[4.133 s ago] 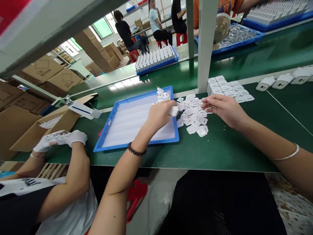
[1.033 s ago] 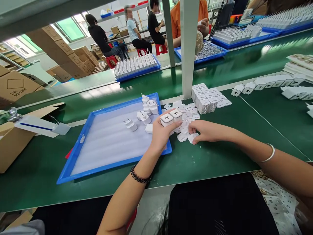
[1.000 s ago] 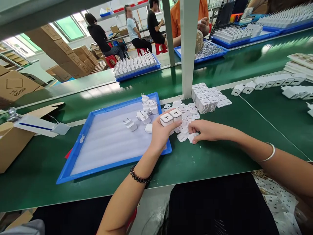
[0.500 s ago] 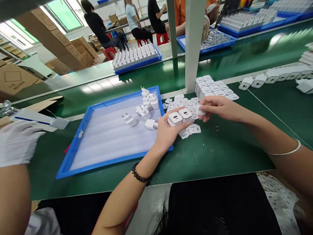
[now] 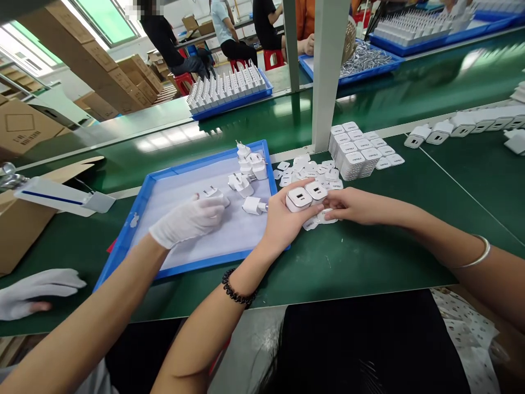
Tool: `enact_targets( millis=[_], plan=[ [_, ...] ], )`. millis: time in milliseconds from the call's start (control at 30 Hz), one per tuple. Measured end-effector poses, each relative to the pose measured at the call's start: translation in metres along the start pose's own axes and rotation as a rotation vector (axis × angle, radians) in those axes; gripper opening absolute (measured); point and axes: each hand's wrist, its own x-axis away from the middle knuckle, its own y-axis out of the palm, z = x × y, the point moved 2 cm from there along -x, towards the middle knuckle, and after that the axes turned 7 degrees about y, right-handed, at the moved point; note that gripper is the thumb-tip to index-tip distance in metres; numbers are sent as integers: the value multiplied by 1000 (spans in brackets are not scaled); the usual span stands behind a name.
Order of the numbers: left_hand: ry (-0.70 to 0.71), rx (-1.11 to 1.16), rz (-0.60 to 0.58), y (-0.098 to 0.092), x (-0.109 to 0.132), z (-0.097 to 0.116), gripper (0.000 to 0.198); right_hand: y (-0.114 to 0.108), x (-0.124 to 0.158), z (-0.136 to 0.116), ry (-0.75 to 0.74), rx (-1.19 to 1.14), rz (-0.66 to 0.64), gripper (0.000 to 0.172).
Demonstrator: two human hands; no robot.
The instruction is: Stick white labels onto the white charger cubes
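Note:
My left hand (image 5: 285, 216) is closed around two white USB chargers (image 5: 307, 196), held side by side with their port faces up. Close beside them, the fingers of my right hand (image 5: 342, 206) are pinched at a small white rounded card (image 5: 327, 216); the fingertips are partly hidden behind the chargers. A loose heap of similar printed cards (image 5: 305, 167) lies on the green bench behind my hands. To the left, a blue-rimmed tray (image 5: 150, 189) holds several white plug chargers (image 5: 255, 206). A co-worker's white-gloved hand (image 5: 192, 219) is on one of these chargers.
Neat stacks of white cards (image 5: 355, 156) stand by a white post (image 5: 326, 82). A row of chargers (image 5: 463, 125) lines the right side. The co-worker's other gloved hand (image 5: 41, 290) rests at the left, below a lamp-like white arm (image 5: 57, 197). Filled trays stand across the bench.
My right hand has moved left and down, from behind the chargers' right side to the cards beside them. The co-worker's gloved hand has reached into the tray to a charger.

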Motion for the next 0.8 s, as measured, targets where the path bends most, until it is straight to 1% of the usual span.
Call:
enact_targets(
  millis=[100, 233, 367, 500, 600, 700, 800],
  plan=[
    [-7, -3, 0, 0, 0, 0, 46, 5, -3, 2, 18, 0, 32, 22],
    [15, -16, -9, 0, 2, 1, 46, 5, -1, 1, 28, 16, 101, 20],
    [63, -9, -5, 1, 3, 2, 45, 4, 2, -2, -23, -1, 145, 19],
    [78, 0, -7, 0, 2, 1, 47, 1, 4, -2, -132, -61, 163, 22],
    [70, -5, 4, -1, 0, -1, 47, -4, 6, -4, -208, -162, 159, 27],
    [92, -21, 15, -2, 0, -1, 47, -13, 12, -8, -196, -366, 166, 33],
    [131, -26, 16, -3, 2, 2, 47, -24, 22, -11, -198, -597, 272, 30]
  ],
)
